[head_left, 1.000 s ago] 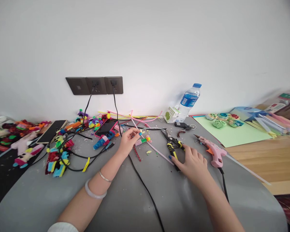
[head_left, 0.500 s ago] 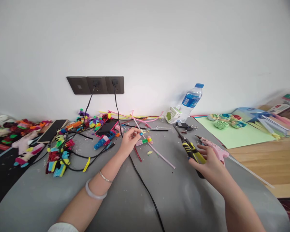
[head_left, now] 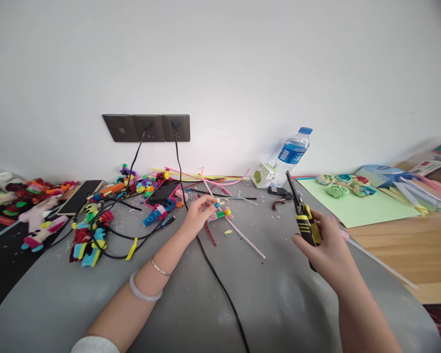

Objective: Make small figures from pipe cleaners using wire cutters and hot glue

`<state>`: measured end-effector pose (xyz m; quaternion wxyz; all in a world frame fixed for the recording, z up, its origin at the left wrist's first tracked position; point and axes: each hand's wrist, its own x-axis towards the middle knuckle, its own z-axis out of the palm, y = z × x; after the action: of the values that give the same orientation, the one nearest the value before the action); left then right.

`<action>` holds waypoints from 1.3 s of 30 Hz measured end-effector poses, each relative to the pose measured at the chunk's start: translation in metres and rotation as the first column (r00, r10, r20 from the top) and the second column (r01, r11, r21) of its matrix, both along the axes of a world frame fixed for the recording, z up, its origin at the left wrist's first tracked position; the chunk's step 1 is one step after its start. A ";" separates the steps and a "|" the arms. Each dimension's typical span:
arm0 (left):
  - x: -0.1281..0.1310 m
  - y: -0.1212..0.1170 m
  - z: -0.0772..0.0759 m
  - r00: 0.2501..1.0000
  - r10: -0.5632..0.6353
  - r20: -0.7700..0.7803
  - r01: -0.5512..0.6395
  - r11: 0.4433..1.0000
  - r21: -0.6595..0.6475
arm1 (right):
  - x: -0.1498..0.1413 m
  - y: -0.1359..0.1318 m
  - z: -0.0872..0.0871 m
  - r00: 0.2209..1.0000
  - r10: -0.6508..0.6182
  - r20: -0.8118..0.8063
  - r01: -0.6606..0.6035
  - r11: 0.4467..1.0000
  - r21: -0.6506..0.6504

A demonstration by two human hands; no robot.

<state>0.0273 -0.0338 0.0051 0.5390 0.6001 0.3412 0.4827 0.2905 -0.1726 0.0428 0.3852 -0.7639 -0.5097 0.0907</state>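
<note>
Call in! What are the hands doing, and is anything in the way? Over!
Left hand: pinching small pale piece. Right hand: gripping yellow-black pliers. Possible snag: black cable between them.

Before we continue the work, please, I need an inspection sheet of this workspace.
Surface: grey table, strewn with small scraps; spilled liquid: nothing seen.
Things: black-and-yellow pliers in the right hand; a small pale piece at the left fingertips, too small to identify.
Clutter: fuzzy figures, pink-edged phone, small box, tilted bottle.
Grip: right hand closed around the handles; left hand pinching.
Cables: two black ones plugged into wall sockets; one runs down to the table's near side.
Surroundings: pale wall behind, wooden surface at right; other people: nothing seen.
</note>
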 end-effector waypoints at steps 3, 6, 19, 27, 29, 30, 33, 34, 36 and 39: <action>0.000 0.000 0.002 1.000 0.004 0.010 -0.004 1.000 -0.001 | -0.023 0.001 0.012 0.986 0.080 0.146 -0.103 0.982 0.159; -0.001 0.000 0.003 0.999 0.017 0.036 -0.016 1.000 -0.027 | -0.041 0.005 0.022 0.970 0.183 0.161 -0.218 0.948 0.233; -0.002 -0.001 0.012 0.901 -0.055 0.430 0.199 0.934 -0.297 | -0.035 0.082 -0.013 0.792 0.567 0.226 -0.606 0.774 0.182; -0.006 -0.005 0.022 0.787 -0.150 0.599 0.419 0.842 -0.339 | -0.028 0.083 -0.029 0.729 0.606 0.318 -0.660 0.745 0.092; -0.007 -0.006 0.022 0.784 -0.177 0.595 0.444 0.829 -0.339 | -0.027 0.082 -0.029 0.723 0.603 0.337 -0.661 0.745 0.086; -0.007 -0.007 0.022 0.786 -0.185 0.589 0.451 0.824 -0.342 | -0.027 0.082 -0.029 0.720 0.603 0.344 -0.663 0.743 0.085; -0.008 -0.007 0.021 0.797 -0.193 0.572 0.455 0.815 -0.360 | -0.026 0.082 -0.028 0.705 0.613 0.357 -0.676 0.734 0.074; -0.008 -0.007 0.021 0.799 -0.192 0.570 0.456 0.811 -0.366 | -0.026 0.082 -0.028 0.699 0.617 0.361 -0.680 0.730 0.070; -0.008 -0.006 0.020 0.799 -0.198 0.568 0.465 0.803 -0.373 | -0.025 0.081 -0.027 0.688 0.624 0.370 -0.688 0.723 0.058; -0.009 -0.006 0.019 0.796 -0.225 0.562 0.487 0.789 -0.374 | -0.025 0.081 -0.026 0.677 0.634 0.375 -0.694 0.719 0.038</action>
<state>0.0186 -0.0395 0.0239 0.8274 0.3518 0.1824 0.3980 0.2659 -0.0920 0.0165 0.2990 -0.4917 -0.8164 0.0477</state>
